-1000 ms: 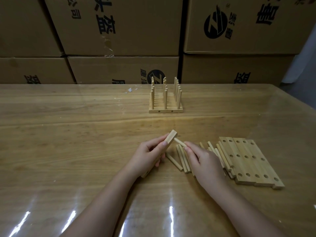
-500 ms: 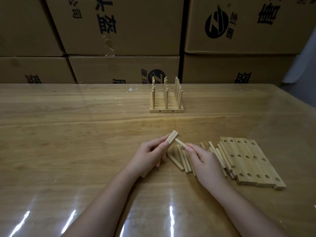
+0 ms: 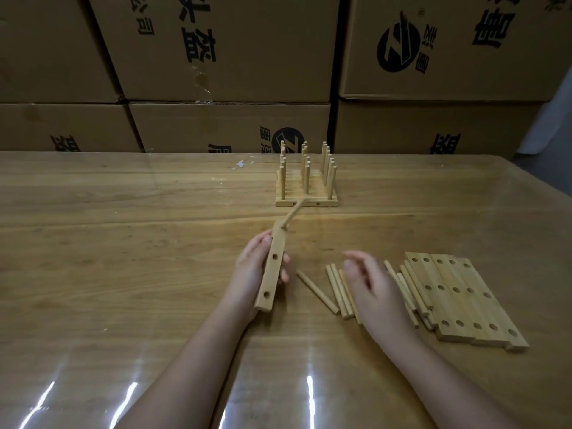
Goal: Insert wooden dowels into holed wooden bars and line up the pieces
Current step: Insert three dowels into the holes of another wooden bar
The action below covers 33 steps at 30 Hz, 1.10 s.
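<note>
My left hand [image 3: 251, 270] grips a holed wooden bar [image 3: 272, 270], its hole face turned toward me. One dowel [image 3: 294, 213] sticks out of the bar's far hole, pointing away and up. My right hand [image 3: 371, 283] hovers empty, fingers apart, over loose dowels [image 3: 335, 289] lying on the table. More dowels [image 3: 405, 286] rest against a row of flat holed bars [image 3: 464, 298] on the right. Farther back stands a lined-up group of bars with upright dowels [image 3: 306, 181].
The wooden table [image 3: 123, 243] has a glossy transparent cover. Stacked cardboard boxes [image 3: 223, 57] form a wall right behind its far edge. A small scrap of tape [image 3: 243, 165] lies near the back.
The right hand let go of the dowel, now seated in the bar's end hole, and drew back to the right. The left hand turned the bar so its holes face me.
</note>
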### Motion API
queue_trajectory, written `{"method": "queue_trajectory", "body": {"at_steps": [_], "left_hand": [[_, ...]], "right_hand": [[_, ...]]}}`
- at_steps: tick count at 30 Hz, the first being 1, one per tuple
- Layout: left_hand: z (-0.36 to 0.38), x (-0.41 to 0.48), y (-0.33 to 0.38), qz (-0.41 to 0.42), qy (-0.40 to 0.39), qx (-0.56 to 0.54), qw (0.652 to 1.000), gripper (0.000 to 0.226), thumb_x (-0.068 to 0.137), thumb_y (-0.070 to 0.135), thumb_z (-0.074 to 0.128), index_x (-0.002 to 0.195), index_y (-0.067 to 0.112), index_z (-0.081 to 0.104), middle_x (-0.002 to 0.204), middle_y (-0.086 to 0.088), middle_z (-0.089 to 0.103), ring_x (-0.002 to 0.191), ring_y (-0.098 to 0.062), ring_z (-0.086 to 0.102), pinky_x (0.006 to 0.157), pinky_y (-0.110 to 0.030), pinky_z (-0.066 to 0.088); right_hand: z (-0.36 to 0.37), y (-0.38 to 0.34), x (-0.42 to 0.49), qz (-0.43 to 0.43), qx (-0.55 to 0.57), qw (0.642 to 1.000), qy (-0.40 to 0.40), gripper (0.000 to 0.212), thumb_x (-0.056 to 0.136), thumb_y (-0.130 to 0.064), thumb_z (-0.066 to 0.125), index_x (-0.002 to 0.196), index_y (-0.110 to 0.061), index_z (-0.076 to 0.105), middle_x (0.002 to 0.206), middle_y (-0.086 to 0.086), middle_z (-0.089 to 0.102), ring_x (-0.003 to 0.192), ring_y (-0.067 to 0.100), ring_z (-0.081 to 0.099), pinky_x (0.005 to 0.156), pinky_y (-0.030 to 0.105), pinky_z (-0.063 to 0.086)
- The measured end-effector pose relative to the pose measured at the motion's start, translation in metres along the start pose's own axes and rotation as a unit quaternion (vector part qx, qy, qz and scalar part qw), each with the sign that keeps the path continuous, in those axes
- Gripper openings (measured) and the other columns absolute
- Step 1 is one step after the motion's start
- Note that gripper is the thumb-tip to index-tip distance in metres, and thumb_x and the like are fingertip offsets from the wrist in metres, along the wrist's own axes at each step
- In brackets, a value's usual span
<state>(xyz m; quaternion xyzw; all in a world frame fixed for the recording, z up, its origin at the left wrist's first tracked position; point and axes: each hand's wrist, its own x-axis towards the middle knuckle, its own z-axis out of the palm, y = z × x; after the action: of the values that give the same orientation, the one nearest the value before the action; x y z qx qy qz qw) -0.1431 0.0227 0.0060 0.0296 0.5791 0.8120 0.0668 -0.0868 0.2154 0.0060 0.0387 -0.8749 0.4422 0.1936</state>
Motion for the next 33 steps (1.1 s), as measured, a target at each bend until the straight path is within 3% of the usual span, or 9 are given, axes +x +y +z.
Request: {"method": "queue_trajectory", "body": {"at_steps": [4,8,14,19,24,27,30,33], "left_hand": [[0.000,0.002,0.001,-0.005,0.027,-0.057,0.998,0.027,0.100,0.025,0.042,0.118,0.013,0.059,0.064,-0.008,0.060,0.043,-0.017,0.051,0.042,-0.023,0.043],[0.000,0.003,0.003,-0.022,0.039,-0.104,0.994,0.027,0.099,0.024,0.043,0.119,0.012,0.058,0.061,-0.007,0.055,0.040,-0.016,0.044,0.037,-0.021,0.037],[0.001,0.002,0.004,-0.019,0.043,-0.117,0.992,0.028,0.100,0.021,0.041,0.122,0.012,0.056,0.062,-0.008,0.055,0.039,-0.015,0.043,0.038,-0.021,0.035],[0.000,0.002,0.005,-0.016,0.041,-0.124,0.991,0.029,0.100,0.020,0.040,0.122,0.009,0.055,0.063,-0.009,0.053,0.038,-0.015,0.042,0.037,-0.021,0.035],[0.003,0.000,0.004,-0.035,0.019,-0.071,0.997,0.031,0.100,0.026,0.039,0.118,0.007,0.056,0.059,-0.005,0.051,0.039,-0.014,0.042,0.037,-0.021,0.034],[0.004,-0.003,0.004,-0.036,-0.003,-0.004,0.999,0.039,0.098,0.032,0.040,0.114,0.006,0.063,0.060,-0.002,0.054,0.047,-0.012,0.049,0.042,-0.020,0.040],[0.006,-0.006,0.007,-0.016,0.000,0.049,0.999,0.032,0.097,0.029,0.043,0.105,0.011,0.069,0.060,-0.002,0.059,0.051,-0.010,0.056,0.044,-0.020,0.045],[0.010,-0.007,0.010,-0.007,0.005,0.046,0.999,0.029,0.096,0.021,0.045,0.103,0.004,0.066,0.058,-0.004,0.057,0.047,-0.012,0.055,0.040,-0.019,0.043]], "right_hand": [[0.009,-0.002,-0.006,-0.135,-0.181,0.971,-0.075,0.026,0.085,-0.040,0.057,0.100,-0.021,0.066,0.085,-0.012,0.047,0.077,0.004,0.047,0.068,0.018,0.037],[0.010,-0.002,-0.007,-0.111,-0.245,0.957,-0.107,0.035,0.083,-0.049,0.056,0.108,-0.026,0.064,0.094,-0.012,0.043,0.091,0.007,0.047,0.080,0.021,0.039],[0.013,-0.004,-0.005,-0.104,-0.265,0.951,-0.123,0.025,0.087,-0.045,0.053,0.101,-0.026,0.062,0.095,-0.012,0.042,0.091,0.004,0.043,0.080,0.016,0.035],[0.010,-0.005,-0.004,-0.083,-0.180,0.975,-0.095,0.015,0.089,-0.030,0.056,0.096,-0.018,0.058,0.093,-0.010,0.047,0.080,0.004,0.048,0.067,0.017,0.040],[0.008,-0.008,-0.005,-0.064,-0.077,0.992,-0.076,0.020,0.094,-0.025,0.045,0.112,-0.019,0.051,0.077,-0.013,0.059,0.069,0.002,0.058,0.063,0.027,0.050],[0.009,-0.010,-0.007,-0.105,-0.076,0.987,-0.100,0.029,0.095,-0.018,0.045,0.123,-0.020,0.053,0.082,-0.014,0.058,0.072,-0.002,0.054,0.067,0.019,0.046],[0.008,-0.012,-0.008,-0.141,-0.069,0.982,-0.106,0.028,0.093,-0.014,0.050,0.120,-0.018,0.058,0.085,-0.016,0.057,0.073,-0.008,0.051,0.067,0.008,0.041],[0.006,-0.013,-0.008,-0.154,-0.061,0.981,-0.102,0.027,0.092,-0.014,0.052,0.118,-0.020,0.060,0.087,-0.018,0.057,0.076,-0.007,0.053,0.067,0.010,0.043]]}}
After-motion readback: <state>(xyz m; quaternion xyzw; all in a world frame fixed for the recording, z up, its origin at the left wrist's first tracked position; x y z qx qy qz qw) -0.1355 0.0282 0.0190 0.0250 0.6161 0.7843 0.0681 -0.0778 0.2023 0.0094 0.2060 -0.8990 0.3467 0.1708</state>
